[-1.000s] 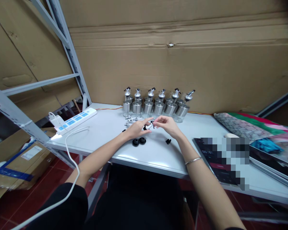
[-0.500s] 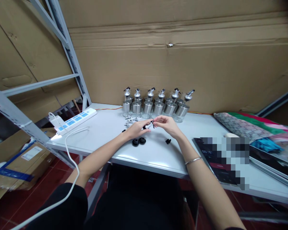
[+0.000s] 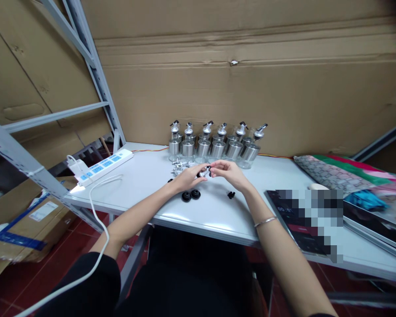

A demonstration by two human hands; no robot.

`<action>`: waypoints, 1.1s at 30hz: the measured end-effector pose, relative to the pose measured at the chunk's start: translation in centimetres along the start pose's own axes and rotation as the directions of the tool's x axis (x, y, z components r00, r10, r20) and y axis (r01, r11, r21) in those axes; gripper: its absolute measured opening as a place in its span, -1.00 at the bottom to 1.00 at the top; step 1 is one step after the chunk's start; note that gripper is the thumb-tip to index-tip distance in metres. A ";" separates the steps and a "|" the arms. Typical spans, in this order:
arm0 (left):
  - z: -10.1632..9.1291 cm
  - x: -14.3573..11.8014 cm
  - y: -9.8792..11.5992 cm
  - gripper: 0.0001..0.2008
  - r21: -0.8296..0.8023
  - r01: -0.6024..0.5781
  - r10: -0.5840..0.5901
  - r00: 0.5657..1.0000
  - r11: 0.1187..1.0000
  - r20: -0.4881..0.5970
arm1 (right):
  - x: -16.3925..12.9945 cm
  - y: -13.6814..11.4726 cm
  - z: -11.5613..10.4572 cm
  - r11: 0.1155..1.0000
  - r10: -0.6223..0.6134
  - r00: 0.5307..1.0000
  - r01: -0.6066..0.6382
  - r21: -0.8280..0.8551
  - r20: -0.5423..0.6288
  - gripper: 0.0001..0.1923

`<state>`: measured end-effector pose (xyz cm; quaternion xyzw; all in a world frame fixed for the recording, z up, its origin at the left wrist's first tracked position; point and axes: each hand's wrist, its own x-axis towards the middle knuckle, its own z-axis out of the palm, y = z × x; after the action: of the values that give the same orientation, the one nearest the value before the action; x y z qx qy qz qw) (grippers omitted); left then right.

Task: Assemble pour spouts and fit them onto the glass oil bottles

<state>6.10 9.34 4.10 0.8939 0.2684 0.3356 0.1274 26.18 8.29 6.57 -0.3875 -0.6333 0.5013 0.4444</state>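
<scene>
Here, from the head camera, your left hand point(image 3: 186, 177) and right hand point(image 3: 229, 172) meet over the middle of the white tabletop point(image 3: 145, 185), toward its far edge — both sets of fingertips pinched on one small silver-and-black pourer spout point(image 3: 204, 172) held between them, just above the surface. The part is too small to tell which way it is turned. Your right wrist carries a thin silver bracelet point(image 3: 265, 221).

Just behind your hands, along the far edge, stands a row of glass-and-steel oil bottles point(image 3: 214, 147), each topped with a spout. A small cluster of loose silver spouts point(image 3: 179, 165) lies beside your left hand, toward the bottles. Nearer you, two round black stoppers point(image 3: 190, 195) sit side by side just under your left hand, and a smaller black piece point(image 3: 231, 194) lies under your right wrist.

At the far left corner rests a white power strip point(image 3: 100, 166) — its white cable point(image 3: 95, 207) loops off the near edge. Toward the right end lie a dark pad point(image 3: 293, 220) and folded patterned fabric point(image 3: 330, 174).
</scene>
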 end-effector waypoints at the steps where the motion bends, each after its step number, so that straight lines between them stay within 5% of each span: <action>1: 0.0 0.0 0.0 -0.50 0.004 0.010 -0.009 1.000 1.000 -0.008 | 0.0 0.0 0.0 1.000 0.008 1.000 -0.008 -0.001 0.012 -0.62; 8: -0.1 -0.1 0.0 -0.47 0.023 0.070 -0.069 0.997 0.997 -0.038 | -0.2 -0.1 0.2 0.999 0.034 0.996 -0.033 -0.007 0.081 -0.62; 33: -0.1 -0.1 0.0 -0.44 0.012 0.051 -0.050 0.997 0.999 -0.057 | -0.1 0.1 0.2 0.999 -0.021 1.000 0.021 -0.036 0.004 -0.58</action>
<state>5.99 9.25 4.14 0.8778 0.2968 0.3557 0.1219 26.07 8.17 6.40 -0.3879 -0.6471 0.4860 0.4412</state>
